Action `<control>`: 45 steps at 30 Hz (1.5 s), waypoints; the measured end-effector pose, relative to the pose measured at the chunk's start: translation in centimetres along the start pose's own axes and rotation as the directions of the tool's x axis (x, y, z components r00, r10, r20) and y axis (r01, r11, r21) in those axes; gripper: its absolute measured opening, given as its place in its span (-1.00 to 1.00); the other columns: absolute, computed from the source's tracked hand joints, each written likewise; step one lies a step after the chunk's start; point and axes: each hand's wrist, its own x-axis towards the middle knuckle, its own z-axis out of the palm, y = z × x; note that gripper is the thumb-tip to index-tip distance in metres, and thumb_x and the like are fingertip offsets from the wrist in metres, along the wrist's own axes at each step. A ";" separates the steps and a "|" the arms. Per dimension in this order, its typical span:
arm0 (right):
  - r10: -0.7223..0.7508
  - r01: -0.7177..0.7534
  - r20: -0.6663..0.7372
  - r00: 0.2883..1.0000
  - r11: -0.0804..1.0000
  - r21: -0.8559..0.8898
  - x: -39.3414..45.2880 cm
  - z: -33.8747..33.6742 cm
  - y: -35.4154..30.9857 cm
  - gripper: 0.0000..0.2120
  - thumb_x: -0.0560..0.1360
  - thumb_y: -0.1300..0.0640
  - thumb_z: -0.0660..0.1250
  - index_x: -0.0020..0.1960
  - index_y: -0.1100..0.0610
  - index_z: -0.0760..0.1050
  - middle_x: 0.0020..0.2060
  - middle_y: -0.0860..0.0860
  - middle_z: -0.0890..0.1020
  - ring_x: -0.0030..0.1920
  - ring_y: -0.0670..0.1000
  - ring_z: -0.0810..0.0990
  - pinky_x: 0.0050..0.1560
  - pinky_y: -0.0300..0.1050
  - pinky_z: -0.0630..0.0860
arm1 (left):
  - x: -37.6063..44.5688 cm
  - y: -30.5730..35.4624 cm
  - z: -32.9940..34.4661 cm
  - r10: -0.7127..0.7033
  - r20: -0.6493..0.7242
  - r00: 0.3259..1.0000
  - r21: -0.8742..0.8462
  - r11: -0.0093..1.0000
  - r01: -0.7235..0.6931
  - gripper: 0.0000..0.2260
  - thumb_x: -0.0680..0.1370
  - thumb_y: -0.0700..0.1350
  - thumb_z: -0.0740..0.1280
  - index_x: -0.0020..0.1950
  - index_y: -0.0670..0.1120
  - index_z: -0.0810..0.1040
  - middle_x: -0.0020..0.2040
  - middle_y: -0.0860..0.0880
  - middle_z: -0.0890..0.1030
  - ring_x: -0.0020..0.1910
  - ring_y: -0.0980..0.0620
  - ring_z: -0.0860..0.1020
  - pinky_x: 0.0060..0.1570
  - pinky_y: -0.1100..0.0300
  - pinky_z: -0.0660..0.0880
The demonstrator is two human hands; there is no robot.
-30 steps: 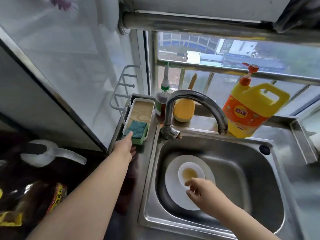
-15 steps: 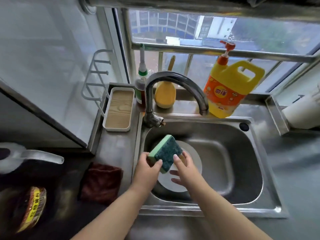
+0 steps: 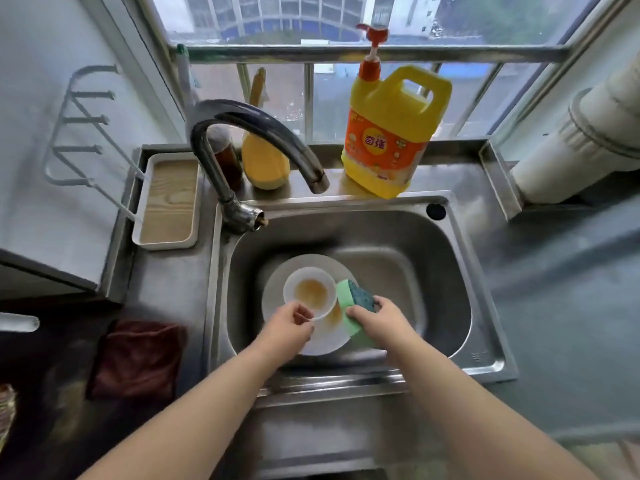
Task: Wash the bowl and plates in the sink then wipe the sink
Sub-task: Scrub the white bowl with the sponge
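A: Where's the bowl?
B: Small white bowl, brown residue inside, sits on the white plate in the steel sink. Left hand pinches its near rim, thumb & fingers curled on the edge.
A: Rt hand?
B: Right hand grips the green sponge, dark scrub side facing right, just beside the bowl's rim.
A: Anything else nearby?
B: Faucet arches over the sink's back edge; yellow detergent jug behind on the ledge; dark red cloth on the counter at left.

Plate partly hidden — bowl and sponge cover it.
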 end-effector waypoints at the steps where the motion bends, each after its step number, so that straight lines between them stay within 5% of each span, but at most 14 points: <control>1: -0.011 0.011 -0.013 1.000 0.999 -0.049 0.4 -0.4 0.3 -0.44 0.41 0.07 0.43 0.36 0.15 0.34 0.01 0.00 0.53 0.01 0.01 0.56 -0.04 -0.15 0.50 | 1.1 -0.4 -0.5 -0.040 -0.044 0.998 0.015 0.999 0.041 -0.91 0.53 -0.19 0.30 0.03 -0.06 0.48 -0.06 -0.08 0.59 -0.10 0.00 0.57 -0.19 0.21 0.49; 5: -0.032 0.026 -0.026 0.999 0.978 -0.205 2.1 -1.0 1.3 -0.47 0.40 0.06 0.41 0.33 0.10 0.37 -0.03 -0.03 0.51 0.01 0.01 0.55 -0.02 -0.15 0.46 | 5.2 -2.0 -1.7 -0.148 -0.177 0.973 0.087 0.982 0.166 -0.83 0.54 -0.12 0.31 0.10 -0.10 0.43 0.00 -0.10 0.56 -0.04 -0.05 0.52 -0.15 0.14 0.42; 11: -0.038 0.031 -0.020 0.999 0.967 -0.254 4.0 -0.6 3.0 -0.64 0.40 0.08 0.32 0.19 0.06 0.49 -0.09 0.01 0.62 -0.09 0.02 0.59 -0.13 -0.14 0.50 | 8.8 -3.1 -0.4 -0.242 -0.183 0.953 0.106 0.959 0.264 -0.61 0.56 -0.05 0.29 0.33 -0.16 0.35 0.15 -0.17 0.54 0.11 -0.16 0.52 -0.01 0.05 0.45; 15: -0.072 0.075 0.022 0.997 0.959 -0.272 4.2 -0.6 3.2 -0.72 0.48 0.14 0.26 0.19 0.09 0.49 -0.11 0.03 0.59 -0.15 0.03 0.53 -0.25 -0.17 0.41 | 9.8 -3.2 0.0 -0.213 -0.281 0.936 0.125 0.959 0.256 -0.73 0.55 -0.11 0.29 0.20 -0.17 0.43 0.11 -0.18 0.55 0.08 -0.19 0.53 -0.05 0.09 0.43; 20: -0.032 0.055 0.071 0.997 0.933 -0.355 4.2 -0.7 3.4 -0.70 0.56 0.09 0.21 0.28 0.09 0.38 0.00 0.04 0.55 -0.02 0.07 0.53 -0.06 -0.12 0.45 | 10.0 -2.9 0.2 -0.156 -0.349 0.924 0.161 0.961 0.224 -0.93 0.52 -0.21 0.27 -0.01 -0.14 0.45 -0.01 -0.15 0.54 -0.05 -0.15 0.51 -0.12 0.08 0.42; 25: -0.075 0.095 0.086 0.994 0.958 -0.272 4.0 -0.8 3.4 -0.40 0.46 -0.05 0.41 0.44 -0.08 0.27 0.17 -0.09 0.51 0.15 0.00 0.53 0.16 -0.09 0.50 | 10.1 -2.8 -0.1 -0.129 -0.337 0.932 0.192 0.960 0.202 -0.92 0.49 -0.23 0.26 -0.03 -0.17 0.45 -0.05 -0.16 0.53 -0.08 -0.16 0.50 -0.14 0.09 0.42; 28: -0.068 0.082 0.071 0.995 0.972 -0.219 3.9 -0.8 3.1 -0.63 0.49 -0.11 0.35 0.26 -0.08 0.47 -0.03 -0.08 0.60 -0.03 -0.01 0.56 -0.07 -0.14 0.50 | 9.6 -3.1 -0.4 -0.134 -0.330 0.934 0.192 0.960 0.205 -0.91 0.47 -0.22 0.28 -0.04 -0.19 0.46 -0.08 -0.15 0.54 -0.13 -0.13 0.50 -0.18 0.10 0.43; 32: -0.137 0.138 0.024 0.990 0.951 -0.277 3.6 -1.4 2.6 -0.87 0.55 -0.01 0.27 -0.02 0.02 0.55 -0.25 0.00 0.58 -0.20 0.05 0.51 -0.17 -0.12 0.43 | 8.7 -3.1 -0.6 -0.149 -0.329 0.933 0.078 0.980 0.185 -0.95 0.44 -0.21 0.27 -0.13 -0.17 0.45 -0.13 -0.18 0.59 -0.16 -0.17 0.61 -0.10 -0.04 0.60; 36: -0.147 0.146 0.022 0.989 0.936 -0.320 3.4 -2.0 2.2 -0.89 0.54 0.01 0.28 -0.06 0.02 0.53 -0.22 0.03 0.59 -0.19 0.06 0.52 -0.16 -0.11 0.45 | 7.2 -1.9 -0.9 -0.141 -0.326 0.935 -0.018 0.990 0.143 -0.86 0.48 -0.24 0.28 -0.24 -0.13 0.35 -0.24 -0.17 0.55 -0.25 -0.12 0.65 -0.19 0.02 0.60; 40: -0.127 0.131 0.032 0.991 0.962 -0.240 2.7 -2.7 1.8 -0.68 0.45 -0.16 0.33 0.16 -0.11 0.49 -0.15 -0.11 0.60 -0.14 -0.02 0.56 -0.17 -0.12 0.49 | 5.6 -0.6 -1.2 -0.167 -0.298 0.940 -0.161 0.979 0.123 -0.82 0.51 -0.21 0.30 -0.28 -0.16 0.38 -0.30 -0.17 0.55 -0.29 -0.09 0.65 -0.14 0.01 0.63; 43: -0.170 0.176 0.049 0.984 0.969 -0.173 1.8 -3.5 1.0 -0.37 0.37 -0.28 0.33 0.39 -0.17 0.31 0.16 -0.14 0.56 0.12 -0.04 0.56 0.16 0.00 0.52 | 4.6 0.3 -1.2 -0.194 -0.235 0.952 -0.352 0.930 0.102 -0.84 0.52 -0.23 0.29 -0.25 -0.21 0.42 -0.29 -0.17 0.46 -0.26 -0.08 0.55 -0.21 0.07 0.64; 45: -0.198 0.205 0.062 0.978 0.968 -0.144 1.1 -3.9 0.3 -0.34 0.43 -0.23 0.34 0.46 -0.13 0.22 0.24 -0.12 0.49 0.20 -0.02 0.52 0.25 0.05 0.48 | 3.7 0.7 -1.1 -0.203 -0.178 0.963 -0.483 0.870 0.094 -0.89 0.52 -0.28 0.27 -0.20 -0.20 0.40 -0.27 -0.16 0.43 -0.26 -0.07 0.50 -0.23 0.10 0.63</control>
